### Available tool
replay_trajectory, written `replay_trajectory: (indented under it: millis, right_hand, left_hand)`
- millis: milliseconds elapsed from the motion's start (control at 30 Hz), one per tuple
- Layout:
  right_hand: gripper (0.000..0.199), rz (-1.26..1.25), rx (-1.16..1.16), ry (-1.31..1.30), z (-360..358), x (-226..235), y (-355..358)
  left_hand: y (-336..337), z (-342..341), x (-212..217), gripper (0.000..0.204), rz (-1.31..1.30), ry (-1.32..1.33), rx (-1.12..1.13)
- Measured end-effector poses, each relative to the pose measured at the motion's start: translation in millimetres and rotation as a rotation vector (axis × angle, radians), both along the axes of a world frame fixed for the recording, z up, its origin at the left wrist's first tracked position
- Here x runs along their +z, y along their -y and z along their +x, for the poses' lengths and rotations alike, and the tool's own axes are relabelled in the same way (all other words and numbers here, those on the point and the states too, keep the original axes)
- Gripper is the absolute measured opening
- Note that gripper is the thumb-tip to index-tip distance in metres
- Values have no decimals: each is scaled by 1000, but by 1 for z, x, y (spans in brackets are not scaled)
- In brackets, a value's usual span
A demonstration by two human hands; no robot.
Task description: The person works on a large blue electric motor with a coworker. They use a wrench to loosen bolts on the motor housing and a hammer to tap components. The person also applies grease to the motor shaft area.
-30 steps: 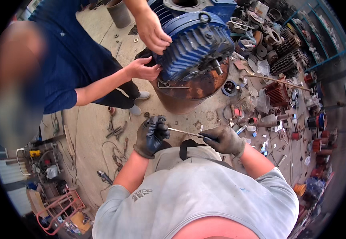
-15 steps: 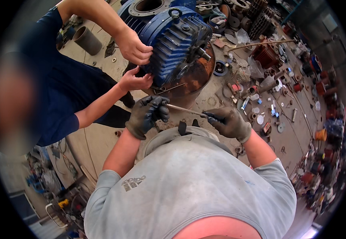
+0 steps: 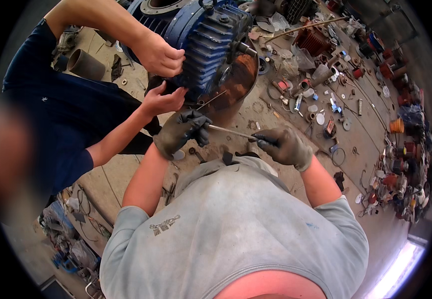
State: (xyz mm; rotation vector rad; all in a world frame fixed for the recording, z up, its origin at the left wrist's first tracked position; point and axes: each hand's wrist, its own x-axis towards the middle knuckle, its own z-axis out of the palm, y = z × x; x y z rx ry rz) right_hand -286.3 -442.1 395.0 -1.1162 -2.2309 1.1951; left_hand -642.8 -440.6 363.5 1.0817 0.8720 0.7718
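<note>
Left hand (image 3: 180, 133) nearer drum (image 3: 242, 79), blue gearbox (image 3: 207, 50) atop

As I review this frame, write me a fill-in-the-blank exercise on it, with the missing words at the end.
1. The left hand and right hand wear dark ____.
2. In the picture, the rod slopes down toward the ____ hand.
3. The ribbed machine is painted ____.
4. The wearer's shirt is ____.

Missing words: gloves; right; blue; grey.

rod (image 3: 232, 131): smooth metal | housing (image 3: 208, 50): glossy painted metal | drum (image 3: 242, 79): rough, rusty metal | shirt (image 3: 236, 214): matt cloth
</note>
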Motion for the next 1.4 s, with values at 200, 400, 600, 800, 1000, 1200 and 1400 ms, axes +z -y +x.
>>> replay_trajectory:
  millis: [200, 400, 600, 800, 1000, 1200, 1400]
  right_hand:
    - [26, -116, -262, -196, -30, -48, 14]
    - [28, -119, -393, -235, -88, -62, 4]
    - [29, -33, -401, -146, -108, -65, 5]
    - [27, -58, -449, -110, -114, -61, 5]
    - [26, -16, -395, -79, -109, -55, -7]
    - [25, 44, -406, -57, -117, -77, -28]
    - [27, 12, -395, -193, -109, -114, -50]
  left_hand:
    - [-27, 1, -45, 19, -323, 467, 218]
    - [-60, 10, -72, 16, -350, 608, 494]
    - [-80, -13, -107, 25, -59, 171, 506]
    - [-93, -12, -143, 40, 74, -82, 539]
    - [-82, 10, -133, 46, 119, -130, 752]
    - [-76, -13, -124, 41, -78, -137, 540]
    - [-42, 30, -114, 40, -76, -113, 424]
